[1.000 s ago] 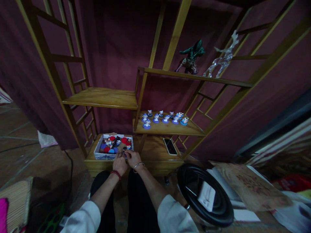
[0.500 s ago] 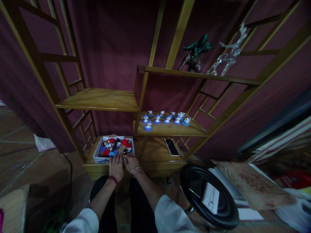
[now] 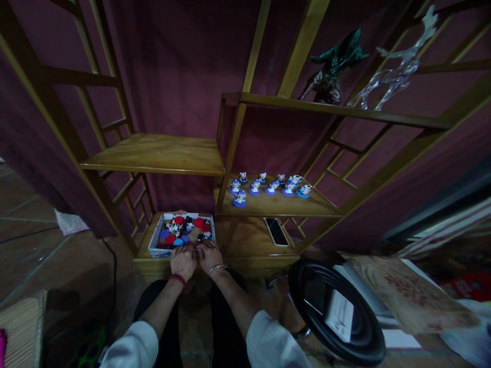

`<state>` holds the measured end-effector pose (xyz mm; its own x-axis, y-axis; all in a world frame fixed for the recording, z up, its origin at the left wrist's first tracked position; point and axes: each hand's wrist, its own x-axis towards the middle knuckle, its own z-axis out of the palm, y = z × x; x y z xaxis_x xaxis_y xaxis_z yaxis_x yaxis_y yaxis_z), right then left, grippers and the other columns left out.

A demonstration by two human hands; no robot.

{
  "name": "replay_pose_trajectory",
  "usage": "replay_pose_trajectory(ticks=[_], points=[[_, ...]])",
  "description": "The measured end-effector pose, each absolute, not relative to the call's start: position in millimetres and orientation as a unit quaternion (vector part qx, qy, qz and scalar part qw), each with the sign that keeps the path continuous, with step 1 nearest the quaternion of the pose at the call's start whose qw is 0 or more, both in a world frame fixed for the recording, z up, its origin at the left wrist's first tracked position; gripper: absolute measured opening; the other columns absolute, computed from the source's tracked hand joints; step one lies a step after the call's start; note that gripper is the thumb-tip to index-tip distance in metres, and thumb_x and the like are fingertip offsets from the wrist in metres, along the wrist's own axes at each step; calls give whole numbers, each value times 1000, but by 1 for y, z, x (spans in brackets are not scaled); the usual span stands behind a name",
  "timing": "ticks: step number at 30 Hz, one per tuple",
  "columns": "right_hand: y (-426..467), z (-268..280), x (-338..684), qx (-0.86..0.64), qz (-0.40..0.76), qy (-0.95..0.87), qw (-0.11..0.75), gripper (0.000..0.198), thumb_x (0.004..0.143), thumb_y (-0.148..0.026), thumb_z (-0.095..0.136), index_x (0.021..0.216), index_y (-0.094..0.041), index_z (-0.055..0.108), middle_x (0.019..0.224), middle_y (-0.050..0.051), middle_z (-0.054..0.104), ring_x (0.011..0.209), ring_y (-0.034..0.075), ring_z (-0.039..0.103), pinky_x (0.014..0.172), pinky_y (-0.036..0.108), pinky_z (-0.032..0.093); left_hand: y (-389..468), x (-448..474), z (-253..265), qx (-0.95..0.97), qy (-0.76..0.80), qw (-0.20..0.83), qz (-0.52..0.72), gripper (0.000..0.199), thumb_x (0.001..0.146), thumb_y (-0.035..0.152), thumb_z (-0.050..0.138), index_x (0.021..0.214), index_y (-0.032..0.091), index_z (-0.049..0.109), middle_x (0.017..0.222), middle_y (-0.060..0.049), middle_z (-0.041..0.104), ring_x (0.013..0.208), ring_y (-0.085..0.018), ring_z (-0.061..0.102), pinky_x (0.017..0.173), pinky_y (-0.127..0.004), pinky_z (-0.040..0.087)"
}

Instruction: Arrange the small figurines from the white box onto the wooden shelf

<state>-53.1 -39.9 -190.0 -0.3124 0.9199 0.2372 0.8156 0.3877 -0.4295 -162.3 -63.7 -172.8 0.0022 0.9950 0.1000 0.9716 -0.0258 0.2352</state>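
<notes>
A shallow white cardboard box [image 3: 154, 244] on the bottom left shelf holds several small figurines with red, blue and purple bases. My left hand [image 3: 184, 261], with a red bead bracelet, curls its fingers over the near rim of the box. Beside it, my right hand [image 3: 209, 255], wearing a silver bangle, has its fingers bent over the same rim toward the right corner. Both sets of fingertips are partly hidden. On the middle right shelf stand several little figurines [image 3: 254, 187] with purple, blue or dark bases.
A phone [image 3: 276, 231] lies on the bottom shelf [image 3: 240, 237] to the right. Above stand a green-cloaked statue [image 3: 330, 66] and a clear deer figure [image 3: 399, 71]. The upper left shelf [image 3: 161, 153] juts over the box. A round black stool [image 3: 368, 327] with a phone and card is at my right.
My left hand's fingers, stretched out before, are now bent over the box's near rim. My right hand has shifted slightly and stays at the rim. The camera view has moved a little.
</notes>
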Motion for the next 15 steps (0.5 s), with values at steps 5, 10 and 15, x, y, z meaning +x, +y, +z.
replay_pose_trajectory(ticks=[5,10,15], points=[[-32,-190,-56,-537,111,-807,220,21,79,-15,42,82,-20,63,82,4,64,87,16,52,81,26,37,-51,-163,-172,676,726,52,116,32,82,25,31,87,16,61,94,-9,62,95,-21,51,82,-34,34],[-25,-190,-60,-556,123,-791,224,25,80,-14,39,86,-20,62,83,4,64,86,15,53,78,24,39,-32,-166,-171,655,742,99,105,28,81,24,33,91,19,59,98,-7,61,90,-18,56,72,-27,41],[-18,-194,-66,-572,131,-772,244,27,78,-12,39,89,-21,62,87,5,64,88,17,54,79,25,40,-14,-168,-173,637,753,139,84,30,80,26,35,96,17,58,97,-12,62,83,-20,61,65,-28,45]])
